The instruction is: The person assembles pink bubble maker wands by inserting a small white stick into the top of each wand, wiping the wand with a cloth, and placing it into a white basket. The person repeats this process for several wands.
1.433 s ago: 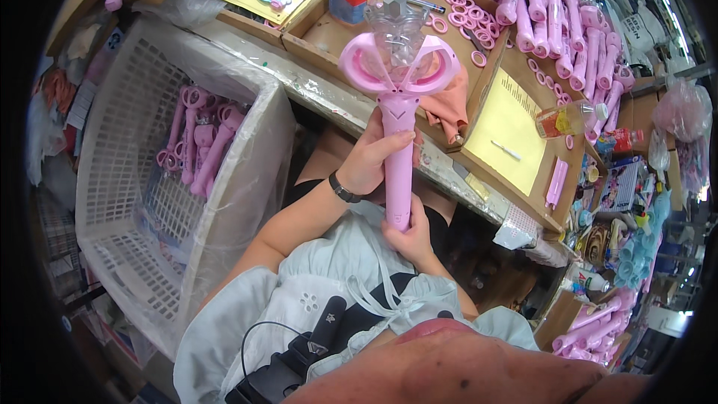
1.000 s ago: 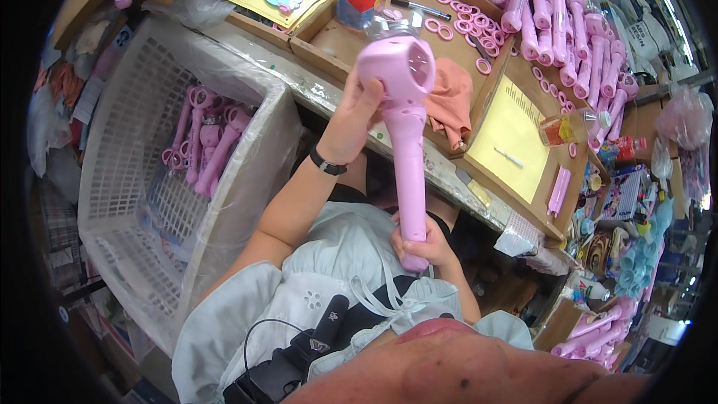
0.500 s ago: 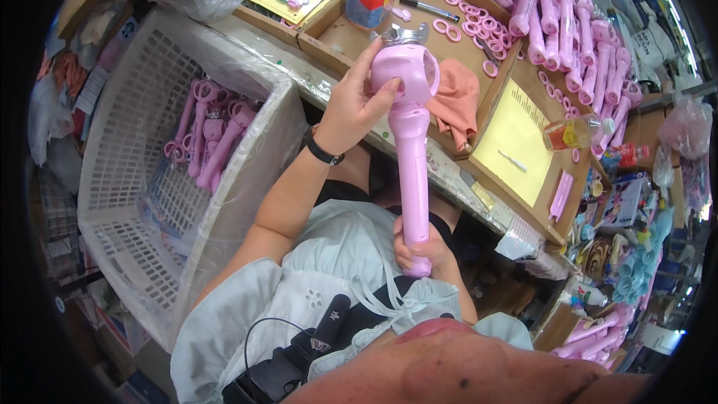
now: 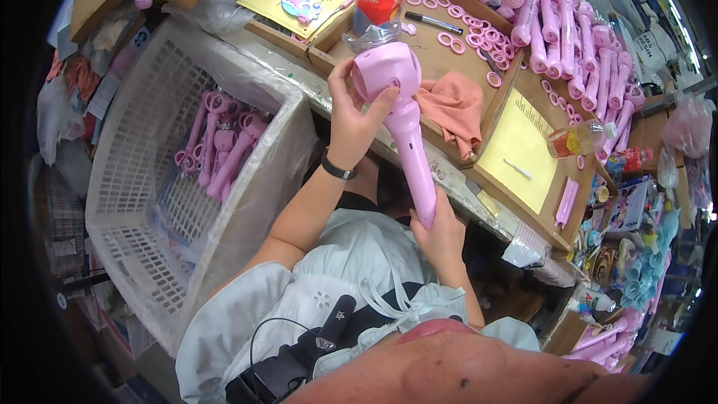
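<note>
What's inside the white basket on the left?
Several pink wands lie heaped toward the right side of the white basket. Whatever sits directly beneath the heap is covered, so I cannot tell.

wand (image 4: pixel 413 153): pnk | cloth (image 4: pixel 453 108): peach | sheet (image 4: pixel 514 148): yel | basket (image 4: pixel 138 172): wht, grid | wristband (image 4: pixel 338 173): blk

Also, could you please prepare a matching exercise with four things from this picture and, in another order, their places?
1. Pink wand
2. White basket
3. Dark pen
4. Slim white stick

A. Beside pink rings
B. On a yellow sheet
C. Held by left grip and right grip
D. At the person's left, pink pieces inside

Pairs: 1-C, 2-D, 3-A, 4-B
</note>
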The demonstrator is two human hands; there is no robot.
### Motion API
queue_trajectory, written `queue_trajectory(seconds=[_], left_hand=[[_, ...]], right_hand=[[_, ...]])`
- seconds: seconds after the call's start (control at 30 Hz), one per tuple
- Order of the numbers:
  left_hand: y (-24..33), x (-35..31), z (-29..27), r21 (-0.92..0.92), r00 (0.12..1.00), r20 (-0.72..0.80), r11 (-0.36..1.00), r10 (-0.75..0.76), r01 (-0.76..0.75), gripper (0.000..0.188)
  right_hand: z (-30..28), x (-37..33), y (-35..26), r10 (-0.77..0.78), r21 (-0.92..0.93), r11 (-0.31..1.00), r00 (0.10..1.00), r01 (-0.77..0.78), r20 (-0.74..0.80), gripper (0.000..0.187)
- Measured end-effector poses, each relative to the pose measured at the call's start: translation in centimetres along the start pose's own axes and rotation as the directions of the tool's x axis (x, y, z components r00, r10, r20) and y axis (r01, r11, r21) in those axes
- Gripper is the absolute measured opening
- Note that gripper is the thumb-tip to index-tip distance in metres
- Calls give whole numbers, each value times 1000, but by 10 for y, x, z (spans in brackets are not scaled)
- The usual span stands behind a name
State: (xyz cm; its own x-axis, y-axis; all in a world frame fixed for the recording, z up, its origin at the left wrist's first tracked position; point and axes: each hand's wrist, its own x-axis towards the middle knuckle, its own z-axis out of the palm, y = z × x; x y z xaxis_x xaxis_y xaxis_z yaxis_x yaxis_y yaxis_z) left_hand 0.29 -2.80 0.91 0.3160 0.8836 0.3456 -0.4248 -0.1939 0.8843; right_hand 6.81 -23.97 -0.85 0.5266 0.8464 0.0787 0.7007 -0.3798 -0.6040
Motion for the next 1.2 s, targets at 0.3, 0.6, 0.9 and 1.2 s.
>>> queue_trajectory(seconds=[0.3, 0.6, 0.9, 1.2], left_hand=[[-5, 1, -8, -133, 1000, 21, 991, -17, 20, 60], [10, -31, -8, -594, 866, 439, 646, -240, 480, 116], [17, -44, -23, -581, 917, 244, 709, -317, 400, 99], [21, -55, -36, -527, 942, 234, 783, -241, 331, 95]], right_hand=[[-2, -2, 2, -27, -1, 1000, 999, 27, -40, 53], [-30, 4, -1, -282, 550, 835, 858, 0, 428, 57], [-110, 165, 131, -149, 103, 978, 958, 179, -247, 23], [-74, 215, 224, -101, -279, 960, 953, 19, -285, 42]])
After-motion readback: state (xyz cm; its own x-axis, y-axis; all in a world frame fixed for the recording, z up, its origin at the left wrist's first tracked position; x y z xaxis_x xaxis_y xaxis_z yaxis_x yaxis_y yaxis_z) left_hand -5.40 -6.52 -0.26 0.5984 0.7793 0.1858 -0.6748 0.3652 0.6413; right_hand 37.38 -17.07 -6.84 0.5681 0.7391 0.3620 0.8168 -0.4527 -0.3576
